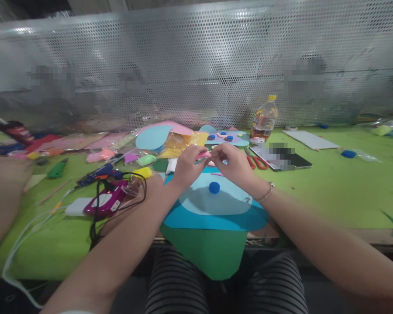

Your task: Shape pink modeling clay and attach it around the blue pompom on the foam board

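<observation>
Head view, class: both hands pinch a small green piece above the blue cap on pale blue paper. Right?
No. The head view shows the piece held by the left hand and right hand is pink, not green; the rest stands.

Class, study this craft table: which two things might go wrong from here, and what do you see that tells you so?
1. The small pink piece, pinched in the left hand with the right hand at it, may drop and get lost.
2. The green sheet overhangs the table edge; it might slide off or crease.
</observation>
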Motion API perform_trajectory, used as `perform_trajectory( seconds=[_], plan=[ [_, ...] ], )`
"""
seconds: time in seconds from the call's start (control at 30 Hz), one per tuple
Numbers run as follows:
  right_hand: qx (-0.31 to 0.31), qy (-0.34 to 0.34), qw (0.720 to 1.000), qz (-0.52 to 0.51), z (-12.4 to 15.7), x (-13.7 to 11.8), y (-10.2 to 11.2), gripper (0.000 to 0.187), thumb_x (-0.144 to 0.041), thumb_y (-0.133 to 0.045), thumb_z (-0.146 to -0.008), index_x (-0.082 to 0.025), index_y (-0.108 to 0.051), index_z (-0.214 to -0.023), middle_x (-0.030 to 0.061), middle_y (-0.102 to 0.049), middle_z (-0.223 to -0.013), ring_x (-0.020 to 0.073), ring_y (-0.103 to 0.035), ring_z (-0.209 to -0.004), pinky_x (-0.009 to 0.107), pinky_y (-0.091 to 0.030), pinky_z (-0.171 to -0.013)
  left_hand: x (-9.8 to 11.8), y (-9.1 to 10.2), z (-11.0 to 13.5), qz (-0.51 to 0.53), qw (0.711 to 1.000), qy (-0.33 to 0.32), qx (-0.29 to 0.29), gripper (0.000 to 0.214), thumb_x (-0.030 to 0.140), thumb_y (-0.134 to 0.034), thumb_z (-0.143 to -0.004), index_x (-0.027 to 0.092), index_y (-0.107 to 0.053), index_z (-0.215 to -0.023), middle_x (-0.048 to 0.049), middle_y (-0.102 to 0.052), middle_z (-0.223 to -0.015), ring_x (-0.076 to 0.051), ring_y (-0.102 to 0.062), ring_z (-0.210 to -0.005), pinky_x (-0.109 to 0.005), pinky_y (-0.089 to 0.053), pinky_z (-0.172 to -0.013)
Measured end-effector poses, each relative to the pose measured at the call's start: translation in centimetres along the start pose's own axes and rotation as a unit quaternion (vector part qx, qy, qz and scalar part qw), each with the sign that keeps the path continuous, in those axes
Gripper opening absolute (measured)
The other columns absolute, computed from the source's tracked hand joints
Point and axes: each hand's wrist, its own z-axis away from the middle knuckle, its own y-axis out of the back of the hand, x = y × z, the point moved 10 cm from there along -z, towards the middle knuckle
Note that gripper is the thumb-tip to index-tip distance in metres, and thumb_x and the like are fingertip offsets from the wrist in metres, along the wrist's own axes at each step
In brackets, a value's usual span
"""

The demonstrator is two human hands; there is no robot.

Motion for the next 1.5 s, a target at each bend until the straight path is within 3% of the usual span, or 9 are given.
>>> perform_trajectory(
  seconds=[0.5,0.9,1.27,1.5],
  plan=[
    [0.037,0.003,0.999,-0.025,-0.2,0.1,0.8,0.017,-0.007,-0.056,-0.072,-0.02,-0.049,-0.081,-0.001,-0.048,-0.074,0.0111,-0.047,-0.063,0.024,-0.041,-0.054,0.3,0.5,-0.1,0.008,1.0,0.025,0.004,0.013,0.028,-0.061,-0.08,0.019,-0.058,-0.088,-0.0029,-0.065,-0.084,-0.015,-0.061,-0.08,-0.027,-0.047,-0.072],
    [0.011,0.034,0.999,-0.029,0.1,-0.7,0.7,0.017,-0.004,-0.049,-0.077,-0.018,-0.056,-0.081,0.0019,-0.05,-0.079,0.011,-0.05,-0.066,0.024,-0.04,-0.054,0.1,0.7,-0.1,0.021,0.999,0.026,0.022,0.014,0.026,-0.064,-0.077,0.018,-0.058,-0.086,-0.0025,-0.064,-0.083,-0.015,-0.06,-0.079,-0.026,-0.046,-0.072],
    [0.019,0.054,0.998,-0.017,0.1,-1.0,0.7,0.018,-0.008,-0.051,-0.08,-0.02,-0.059,-0.088,0.0016,-0.049,-0.079,0.0116,-0.049,-0.066,0.025,-0.042,-0.056,-0.6,0.9,0.0,0.041,0.997,0.058,0.038,0.013,0.019,-0.066,-0.073,0.019,-0.059,-0.085,-0.001,-0.064,-0.082,-0.014,-0.06,-0.079,-0.026,-0.046,-0.072],
    [0.004,0.06,0.998,-0.025,0.1,-1.2,0.5,0.023,-0.009,-0.048,-0.083,-0.023,-0.063,-0.095,0.0027,-0.05,-0.08,0.0132,-0.051,-0.07,0.027,-0.044,-0.059,-2.0,1.1,0.2,0.082,0.988,0.113,0.061,0.015,0.026,-0.068,-0.072,0.02,-0.058,-0.081,-0.0008,-0.064,-0.08,-0.014,-0.059,-0.074,-0.026,-0.046,-0.067]
  ],
)
